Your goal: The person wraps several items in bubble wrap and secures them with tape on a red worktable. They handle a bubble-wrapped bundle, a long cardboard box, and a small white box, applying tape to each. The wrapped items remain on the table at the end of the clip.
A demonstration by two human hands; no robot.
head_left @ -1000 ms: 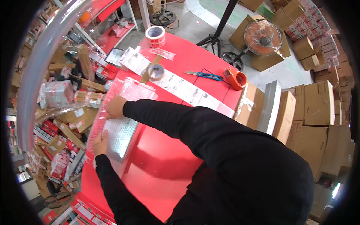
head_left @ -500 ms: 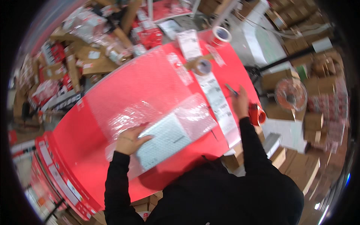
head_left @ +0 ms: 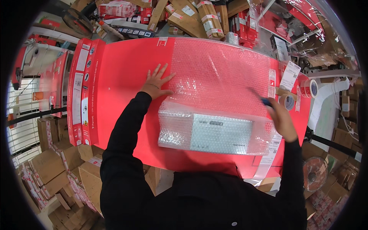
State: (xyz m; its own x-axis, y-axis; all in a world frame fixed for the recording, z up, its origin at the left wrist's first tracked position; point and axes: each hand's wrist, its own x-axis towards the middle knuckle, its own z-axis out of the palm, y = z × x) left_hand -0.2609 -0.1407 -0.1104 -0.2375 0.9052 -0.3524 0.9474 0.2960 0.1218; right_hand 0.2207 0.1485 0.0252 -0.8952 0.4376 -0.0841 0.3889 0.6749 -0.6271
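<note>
Fingers spread flat, my left hand presses on the red tabletop and the left edge of a bubble wrap sheet. My right hand is closed round a utility knife with a blue handle; its blade is blurred and points to the far left over the sheet. Nearer me lies a flat, pale box under a layer of bubble wrap, with wrap reaching past both its ends. The right hand hovers just beyond the box's far right corner.
A tan tape roll and a printed tape roll stand at the right, near a white label sheet. A long red carton stands at the table's left end. Cardboard boxes crowd the far side.
My view has turned toward the table. The left hand has shifted from the wrapped box to the sheet's left edge, fingers spreading. The right hand has brought the knife over the bubble wrap.
</note>
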